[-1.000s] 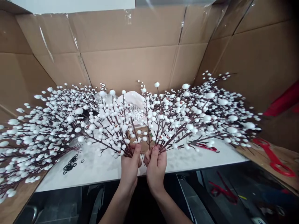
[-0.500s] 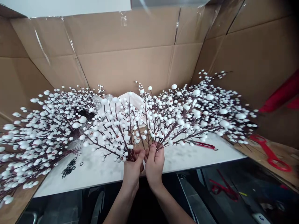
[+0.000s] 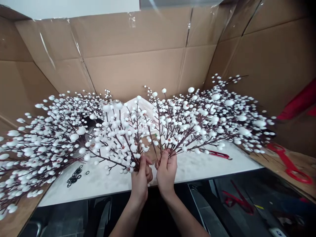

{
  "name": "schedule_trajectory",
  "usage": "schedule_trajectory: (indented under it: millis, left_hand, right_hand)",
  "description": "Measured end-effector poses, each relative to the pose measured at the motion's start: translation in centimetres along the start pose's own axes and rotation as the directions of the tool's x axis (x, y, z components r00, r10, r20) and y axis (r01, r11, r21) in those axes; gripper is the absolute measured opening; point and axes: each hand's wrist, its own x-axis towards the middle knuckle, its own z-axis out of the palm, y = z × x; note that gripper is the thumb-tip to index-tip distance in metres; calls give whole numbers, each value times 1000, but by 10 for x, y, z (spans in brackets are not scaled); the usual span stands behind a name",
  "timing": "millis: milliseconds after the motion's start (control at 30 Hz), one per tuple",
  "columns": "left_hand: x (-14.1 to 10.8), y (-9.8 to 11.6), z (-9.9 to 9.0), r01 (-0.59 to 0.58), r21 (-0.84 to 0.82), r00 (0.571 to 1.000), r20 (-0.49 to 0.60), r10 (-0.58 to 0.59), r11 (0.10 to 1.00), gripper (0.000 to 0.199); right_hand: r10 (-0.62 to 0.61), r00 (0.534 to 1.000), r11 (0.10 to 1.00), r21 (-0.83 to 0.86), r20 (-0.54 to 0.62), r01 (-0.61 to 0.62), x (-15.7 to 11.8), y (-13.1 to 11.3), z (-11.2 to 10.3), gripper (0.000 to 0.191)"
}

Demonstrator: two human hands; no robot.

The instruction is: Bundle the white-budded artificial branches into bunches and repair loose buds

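A heap of white-berry branches (image 3: pixel 41 144) is spread at the left, beside small black rings (image 3: pixel 74 177) on the white worktop (image 3: pixel 103 184). A berry sprig (image 3: pixel 118 135) is gripped at its stems by the left hand (image 3: pixel 140 179), fingers clamped. Just beside it, another berry sprig (image 3: pixel 197 121) is clamped by the right hand (image 3: pixel 166 172), above red scissors (image 3: pixel 218 154).

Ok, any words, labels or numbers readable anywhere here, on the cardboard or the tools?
None: the cardboard is blank, with tape only.
The red tools and the white table show no print.
The berry sprigs in both hands carry no tags.
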Motion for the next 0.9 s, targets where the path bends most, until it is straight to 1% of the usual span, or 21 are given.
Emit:
schedule_trajectory:
  millis: [67,133,233,300,367,467,533,633,700,767,900]
  left_hand:
    - [-1,1,0,6,-24,1000,12,-6,1000,44]
    - [0,3,1,-6,-32,1000,3,7,999,43]
    - [2,1,3,-48,-1,998,-27,48,999,41]
    - [3,-3,3,-64,43,995,-74,67,997,42]
    - [2,-8,3,-48,120,988,-143,65,992,41]
    - [-1,-13,1,-7,254,966,-249,73,967,33]
    - [-3,-13,0,-12,319,956,-273,104,948,27]
    - [-3,-11,0,-75,340,964,-215,156,937,24]
    - [-1,-11,0,-84,333,977,-158,144,939,26]
    - [1,-12,-1,-67,335,986,-123,114,940,27]
    - [3,-13,-3,-89,355,985,-110,136,931,25]
  right_hand:
    - [21,1000,999,46,-22,-20,2,-3,0,28]
    - [33,999,997,69,-24,-31,2,-5,0,30]
    - [39,999,998,48,-11,-38,-3,-5,-1,31]
    - [52,999,999,2,-6,-52,-9,-3,0,27]
    - [57,998,998,-40,9,-56,-15,1,0,25]
    - [40,999,992,-124,28,-37,-20,7,-1,28]
    - [53,998,982,-182,38,-45,-21,12,-2,27]
    - [74,994,976,-212,84,-55,-20,18,-5,26]
    - [62,993,972,-230,97,-38,-20,20,-7,24]
    - [45,995,963,-267,90,-20,-20,20,-9,23]
    - [15,997,938,-346,72,11,-20,17,-11,21]
